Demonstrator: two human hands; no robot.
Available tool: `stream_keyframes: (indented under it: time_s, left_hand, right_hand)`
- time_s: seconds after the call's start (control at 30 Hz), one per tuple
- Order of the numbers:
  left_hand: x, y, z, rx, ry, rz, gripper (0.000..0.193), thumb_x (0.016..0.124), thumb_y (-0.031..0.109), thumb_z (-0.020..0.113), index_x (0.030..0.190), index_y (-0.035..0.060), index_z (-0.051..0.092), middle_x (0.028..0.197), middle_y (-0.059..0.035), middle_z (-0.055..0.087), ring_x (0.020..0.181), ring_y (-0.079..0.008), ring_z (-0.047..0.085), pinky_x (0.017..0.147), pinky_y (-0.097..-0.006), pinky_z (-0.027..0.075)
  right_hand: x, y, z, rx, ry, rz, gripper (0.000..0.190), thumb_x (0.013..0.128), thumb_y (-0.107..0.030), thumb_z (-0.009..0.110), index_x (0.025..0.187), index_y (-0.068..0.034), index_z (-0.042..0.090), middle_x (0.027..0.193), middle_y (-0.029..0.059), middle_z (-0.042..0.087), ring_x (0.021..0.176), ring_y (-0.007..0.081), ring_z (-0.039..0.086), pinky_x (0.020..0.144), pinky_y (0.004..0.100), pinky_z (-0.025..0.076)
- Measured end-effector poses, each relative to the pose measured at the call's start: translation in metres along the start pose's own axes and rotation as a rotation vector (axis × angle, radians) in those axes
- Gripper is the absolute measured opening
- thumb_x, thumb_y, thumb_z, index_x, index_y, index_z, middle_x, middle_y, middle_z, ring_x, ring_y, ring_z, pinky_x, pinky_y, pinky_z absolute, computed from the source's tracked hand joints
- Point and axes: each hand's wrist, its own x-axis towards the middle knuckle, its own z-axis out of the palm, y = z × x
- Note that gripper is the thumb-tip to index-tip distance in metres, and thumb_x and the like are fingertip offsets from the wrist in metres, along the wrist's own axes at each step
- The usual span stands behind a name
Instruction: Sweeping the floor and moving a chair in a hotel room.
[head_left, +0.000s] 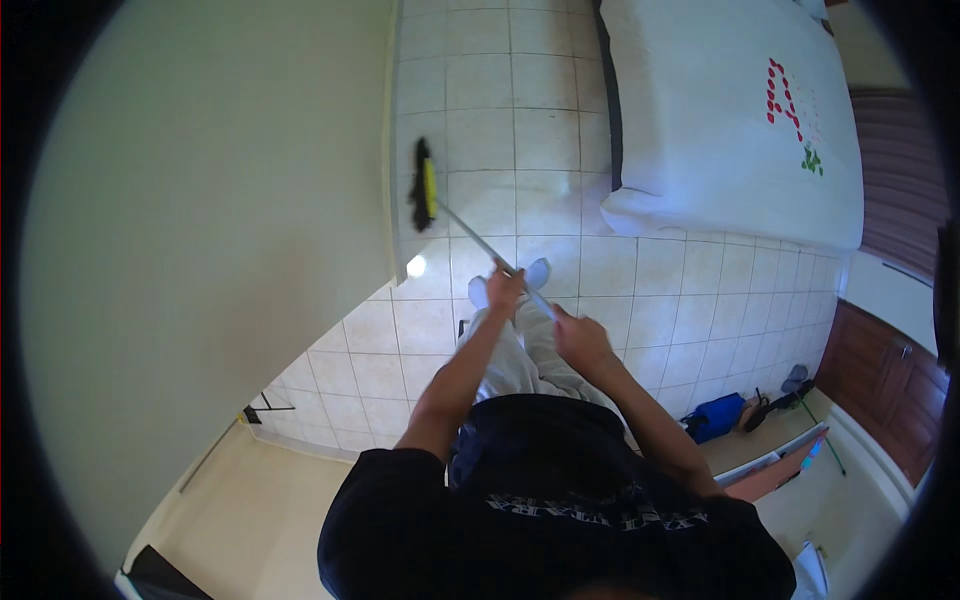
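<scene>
A push broom with a yellow-and-black head (424, 186) and dark bristles rests on the tiled floor (480, 142), close beside the baseboard on the left. Its pale handle (472, 234) slants back toward my body. My left hand (505, 289) grips the handle partway along, above my feet. Nearer the top end, my right hand (583, 341) is closed around the same handle. The bristles look slightly blurred, and whether they touch the wall cannot be told.
A plain wall (225, 187) runs along the left, ending at a corner (401, 277). On the right stands a bed with a white cover (720, 150) bearing red and green decoration. Behind me on the right are a blue bag (716, 418) and a brown wooden door (870, 375).
</scene>
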Motion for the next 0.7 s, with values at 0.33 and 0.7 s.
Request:
stream_keyframes:
  time_s: [0.33, 0.7]
  left_hand:
    - [-0.020, 0.030, 0.105, 0.078, -0.117, 0.104, 0.066, 0.078, 0.043, 0.062, 0.118, -0.0072, 0.049, 0.086, -0.0192, 0.068, 0.083, -0.0356, 0.066, 0.076, -0.0435, 0.052]
    - [-0.018, 0.115, 0.045, 0.062, -0.215, 0.070, 0.090, 0.075, 0.041, 0.062, 0.138, -0.0111, 0.026, 0.083, -0.0180, 0.068, 0.081, -0.0340, 0.067, 0.074, -0.0436, 0.052]
  right_hand:
    - [-0.023, 0.083, -0.002, -0.063, -0.101, 0.210, 0.028, 0.089, -0.014, 0.043, 0.114, -0.005, 0.054, 0.080, 0.0222, 0.066, 0.074, 0.0410, 0.065, 0.068, 0.0523, 0.051]
    - [-0.036, 0.046, -0.075, 0.024, 0.084, 0.180, 0.034, 0.090, -0.021, 0.048, 0.121, -0.009, 0.055, 0.068, 0.0220, 0.063, 0.063, 0.0407, 0.062, 0.058, 0.0524, 0.050]
